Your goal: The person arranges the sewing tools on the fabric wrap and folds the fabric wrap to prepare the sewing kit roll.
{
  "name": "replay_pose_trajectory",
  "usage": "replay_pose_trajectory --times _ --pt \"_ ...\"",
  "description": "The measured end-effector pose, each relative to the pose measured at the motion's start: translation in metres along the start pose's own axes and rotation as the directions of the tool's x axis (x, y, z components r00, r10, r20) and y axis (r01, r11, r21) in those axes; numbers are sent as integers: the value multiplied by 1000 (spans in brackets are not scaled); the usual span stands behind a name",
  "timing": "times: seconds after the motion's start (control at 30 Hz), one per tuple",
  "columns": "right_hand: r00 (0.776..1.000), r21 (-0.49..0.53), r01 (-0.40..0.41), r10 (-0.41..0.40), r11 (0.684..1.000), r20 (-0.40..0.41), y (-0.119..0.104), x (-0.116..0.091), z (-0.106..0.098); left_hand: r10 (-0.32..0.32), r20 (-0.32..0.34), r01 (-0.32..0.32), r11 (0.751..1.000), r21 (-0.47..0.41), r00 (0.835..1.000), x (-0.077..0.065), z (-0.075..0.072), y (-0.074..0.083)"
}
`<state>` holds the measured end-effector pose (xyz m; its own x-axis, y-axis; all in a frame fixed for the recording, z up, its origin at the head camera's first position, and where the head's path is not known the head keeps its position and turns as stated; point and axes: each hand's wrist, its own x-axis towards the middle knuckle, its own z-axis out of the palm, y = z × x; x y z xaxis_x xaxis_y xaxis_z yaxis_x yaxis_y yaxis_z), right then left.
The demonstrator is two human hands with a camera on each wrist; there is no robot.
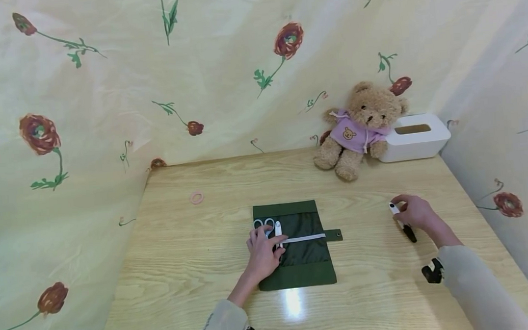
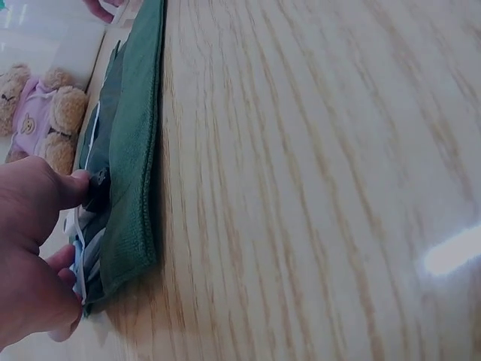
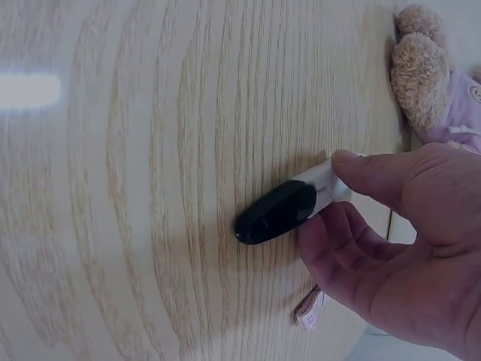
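Note:
A dark green fabric roll point(image 1: 306, 274) lies unrolled on the table, with a white elastic band point(image 1: 308, 238) across it. Scissors with pale blue handles point(image 1: 264, 222) and a white tool with a black end point(image 1: 278, 227) lie on its left part. My left hand point(image 1: 262, 252) pinches the white tool at the band; in the left wrist view the thumb point(image 2: 75, 188) touches its black end. To the right of the roll, my right hand point(image 1: 416, 211) pinches a white pen-shaped tool with a black cap point(image 3: 276, 213) by its white part, the cap pointing toward me.
A teddy bear point(image 1: 358, 133) in a lilac hoodie sits at the back right, against a white tissue box point(image 1: 414, 149). A pink ring point(image 1: 197, 198) lies at the back left. A snap tab point(image 1: 334, 235) sticks out from the roll's right side. Flowered cloth point(image 1: 221, 76) hangs around the table.

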<state>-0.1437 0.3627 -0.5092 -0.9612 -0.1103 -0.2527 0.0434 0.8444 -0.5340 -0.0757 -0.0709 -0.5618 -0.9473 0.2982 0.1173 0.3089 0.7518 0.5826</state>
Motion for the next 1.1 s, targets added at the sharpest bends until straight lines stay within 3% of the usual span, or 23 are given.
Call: replay_pose_trajectory --times 0.33,0.87,1.1 --pt "998 145 -59 62 988 -20 -6 -6 4 -6 -9 6 1000 -25 1000 -1 0 0" --pt "997 278 -71 71 958 11 1 -7 9 -16 -7 16 999 -38 1000 0 2 0" --pt "1000 414 -21 16 910 16 -9 -8 16 -23 1 23 999 -40 1000 0 3 -1"
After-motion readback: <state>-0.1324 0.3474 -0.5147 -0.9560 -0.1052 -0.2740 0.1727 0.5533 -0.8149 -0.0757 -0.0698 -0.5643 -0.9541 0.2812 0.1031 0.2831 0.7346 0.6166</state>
